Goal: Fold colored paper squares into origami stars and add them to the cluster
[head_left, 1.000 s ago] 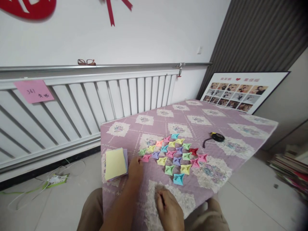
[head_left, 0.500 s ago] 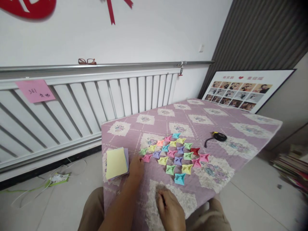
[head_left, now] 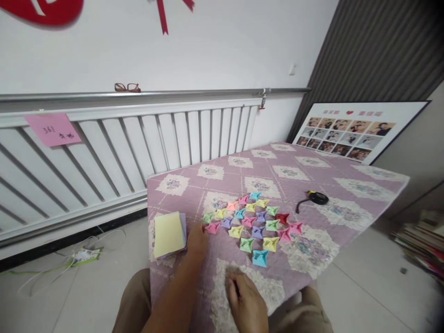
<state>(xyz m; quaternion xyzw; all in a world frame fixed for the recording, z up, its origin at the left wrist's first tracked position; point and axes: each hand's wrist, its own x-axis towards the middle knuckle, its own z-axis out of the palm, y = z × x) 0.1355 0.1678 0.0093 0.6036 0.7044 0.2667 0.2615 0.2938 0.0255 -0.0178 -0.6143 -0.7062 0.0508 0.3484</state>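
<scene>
Several folded paper boats in yellow, green, blue, purple, pink and red lie in slanting rows on the table. At the left end of one row, the fingers of my left hand (head_left: 197, 243) are closed at the near tip of a pink paper boat (head_left: 212, 227); the fingertips are partly hidden. My right hand (head_left: 248, 303) rests loosely curled on the cloth near the front edge, and nothing shows in it. Closest to it is a blue paper boat (head_left: 260, 258). Left of my left hand sits a stack of coloured paper (head_left: 169, 235), yellow on top.
A flowered purple cloth covers the table (head_left: 187, 199). A black tape measure (head_left: 317, 198) lies right of the boats. Behind stands a white radiator (head_left: 194, 138) with glasses (head_left: 127, 87) on its pipe. A photo board (head_left: 388, 111) leans at the far right.
The view has shifted very slightly. Both hands and the paper boats keep their places on the table.
</scene>
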